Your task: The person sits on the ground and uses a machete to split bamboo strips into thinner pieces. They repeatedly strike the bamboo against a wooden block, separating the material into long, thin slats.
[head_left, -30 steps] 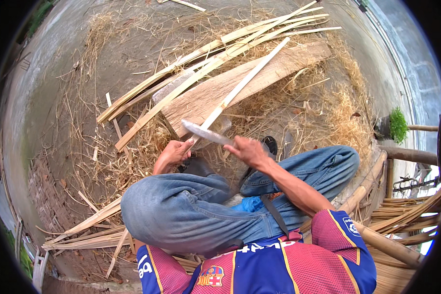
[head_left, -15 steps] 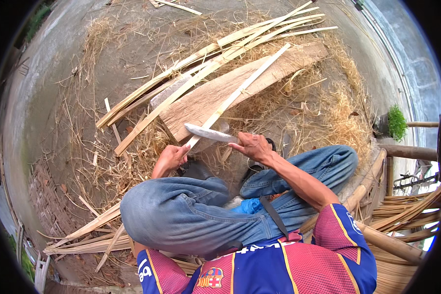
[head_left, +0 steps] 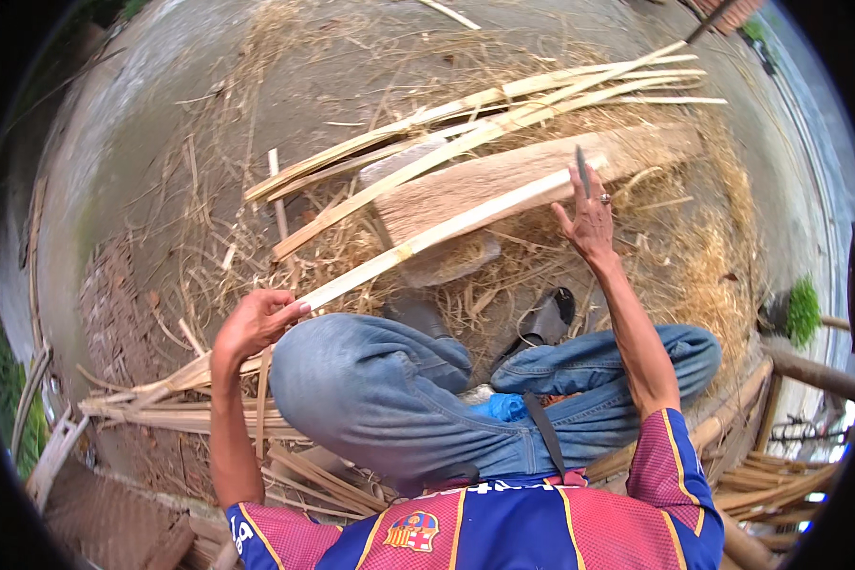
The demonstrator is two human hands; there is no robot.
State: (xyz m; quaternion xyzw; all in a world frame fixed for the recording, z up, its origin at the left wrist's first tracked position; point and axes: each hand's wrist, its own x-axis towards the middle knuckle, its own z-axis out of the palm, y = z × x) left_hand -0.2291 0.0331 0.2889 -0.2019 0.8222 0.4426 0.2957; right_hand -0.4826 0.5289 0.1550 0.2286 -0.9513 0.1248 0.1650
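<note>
A long pale bamboo strip [head_left: 437,233] slants across a broad wooden plank [head_left: 427,201]. Its near left end is pinched in my left hand [head_left: 256,325], beside my left knee. My right hand [head_left: 589,217] is at the strip's far right end, holding a knife [head_left: 582,169]. The blade points away from me, seen nearly edge-on; the knife's handle is hidden by the hand. Whether the right fingers also touch the strip I cannot tell.
Several more split strips [head_left: 484,103] lie beyond the plank, and another bundle [head_left: 185,408] lies left of my knee. A stone block [head_left: 451,263] is under the plank's near side. Curly shavings [head_left: 703,247] cover the ground. A potted plant [head_left: 802,312] stands at the right.
My right hand with the knife has moved away from me and right, to the strip's far end. My left hand has drawn back left with the near end. The whole view has shifted.
</note>
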